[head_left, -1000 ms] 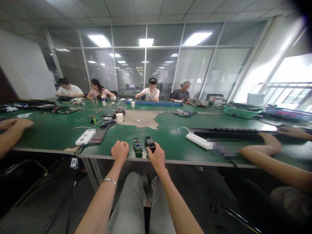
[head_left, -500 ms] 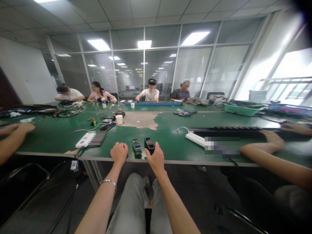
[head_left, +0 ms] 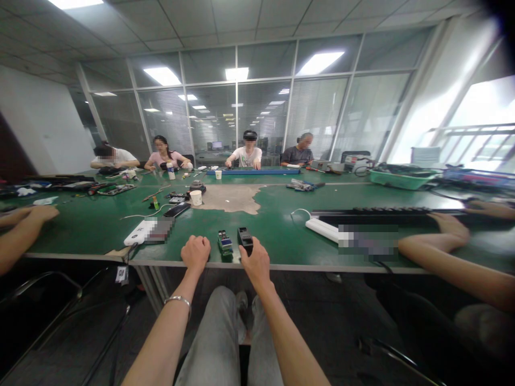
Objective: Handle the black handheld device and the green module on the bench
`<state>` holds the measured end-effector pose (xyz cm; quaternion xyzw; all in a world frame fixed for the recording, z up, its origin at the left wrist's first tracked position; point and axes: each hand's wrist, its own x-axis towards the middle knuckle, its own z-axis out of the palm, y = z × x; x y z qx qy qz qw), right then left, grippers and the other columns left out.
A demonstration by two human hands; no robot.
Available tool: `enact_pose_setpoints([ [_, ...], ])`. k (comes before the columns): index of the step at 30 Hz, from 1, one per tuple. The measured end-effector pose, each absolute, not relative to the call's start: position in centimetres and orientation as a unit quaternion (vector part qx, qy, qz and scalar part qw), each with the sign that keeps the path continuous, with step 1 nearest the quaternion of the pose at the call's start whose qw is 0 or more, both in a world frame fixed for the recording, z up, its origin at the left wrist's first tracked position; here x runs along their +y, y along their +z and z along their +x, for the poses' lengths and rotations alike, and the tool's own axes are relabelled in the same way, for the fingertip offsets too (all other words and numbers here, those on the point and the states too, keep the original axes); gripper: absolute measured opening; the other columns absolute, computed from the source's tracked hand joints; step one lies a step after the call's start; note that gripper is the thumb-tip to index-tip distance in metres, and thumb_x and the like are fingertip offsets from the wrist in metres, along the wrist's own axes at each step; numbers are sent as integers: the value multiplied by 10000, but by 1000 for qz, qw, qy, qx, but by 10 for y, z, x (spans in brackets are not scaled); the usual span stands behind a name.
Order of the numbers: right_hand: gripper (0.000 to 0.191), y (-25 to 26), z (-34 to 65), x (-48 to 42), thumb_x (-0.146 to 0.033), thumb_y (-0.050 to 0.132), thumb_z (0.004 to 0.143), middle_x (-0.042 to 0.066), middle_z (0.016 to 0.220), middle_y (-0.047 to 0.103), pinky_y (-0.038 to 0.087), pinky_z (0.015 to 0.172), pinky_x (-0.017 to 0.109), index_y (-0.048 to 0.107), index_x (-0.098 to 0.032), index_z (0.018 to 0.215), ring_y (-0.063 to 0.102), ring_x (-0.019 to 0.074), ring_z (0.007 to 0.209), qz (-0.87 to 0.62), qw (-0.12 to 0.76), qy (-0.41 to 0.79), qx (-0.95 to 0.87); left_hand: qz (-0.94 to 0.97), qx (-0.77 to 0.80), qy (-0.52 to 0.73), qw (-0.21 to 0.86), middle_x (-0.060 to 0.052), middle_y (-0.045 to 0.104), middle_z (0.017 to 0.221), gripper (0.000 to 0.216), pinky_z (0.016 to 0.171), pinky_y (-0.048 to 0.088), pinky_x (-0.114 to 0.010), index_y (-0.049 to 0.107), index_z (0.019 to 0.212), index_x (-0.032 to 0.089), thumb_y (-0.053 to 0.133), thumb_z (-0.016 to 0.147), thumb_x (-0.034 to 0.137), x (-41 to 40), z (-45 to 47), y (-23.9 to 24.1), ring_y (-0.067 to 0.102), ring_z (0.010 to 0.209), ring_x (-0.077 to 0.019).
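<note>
In the head view, the black case (head_left: 244, 238), oblong with a recessed top, lies just right of the green circuit board (head_left: 225, 244). Right of that board, the right hand (head_left: 256, 261) has thumb and fingers about the case's near end; how firmly, I cannot tell. The left hand (head_left: 196, 252), left of the board, is curled, its palm hidden. Compared with half a second ago, case and hands keep their places around the board.

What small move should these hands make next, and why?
Probably bring the left hand over to the green circuit board: it rests curled just left of that board, while the right hand is at the black case's near end.
</note>
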<state>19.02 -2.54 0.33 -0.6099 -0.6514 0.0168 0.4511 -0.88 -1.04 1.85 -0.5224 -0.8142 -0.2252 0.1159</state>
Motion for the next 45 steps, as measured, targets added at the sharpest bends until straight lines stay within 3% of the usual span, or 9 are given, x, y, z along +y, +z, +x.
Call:
enact_pose_setpoints([
  [5,422,8,194,-23,-415,570,851,99,981,688,448,779,307,568,-165,1191,641,236,894,-611,465,68,-637,-524,-814,-223,117,-103,630,959,483,706,387,-283,746,920,202,333,934,451,-7,-11,17,596,800,-191],
  [15,478,39,174,-24,-458,582,829,82,1083,686,465,854,308,568,-201,1232,647,213,963,-551,548,114,-619,-523,-816,-227,94,-115,623,992,507,740,396,-282,752,955,204,320,939,469,-9,-14,18,595,862,-199],
  [29,406,58,134,-27,-449,617,819,86,923,708,438,768,282,619,-191,1132,657,239,903,-607,452,101,-646,-524,-816,-229,91,-117,631,1013,486,743,394,-291,748,964,186,343,935,453,-13,-16,22,592,877,-205],
  [40,322,56,124,-29,-459,575,856,89,916,702,396,686,268,588,-187,1027,660,226,836,-609,406,67,-678,-524,-814,-229,105,-115,624,982,493,746,395,-295,749,952,186,334,937,452,-10,-17,20,589,862,-204],
  [45,336,47,121,-32,-428,590,853,100,942,698,395,688,270,567,-175,1073,662,229,851,-610,391,58,-687,-527,-810,-233,108,-111,625,974,498,733,392,-296,746,934,185,327,936,454,-9,-19,17,592,855,-208],
])
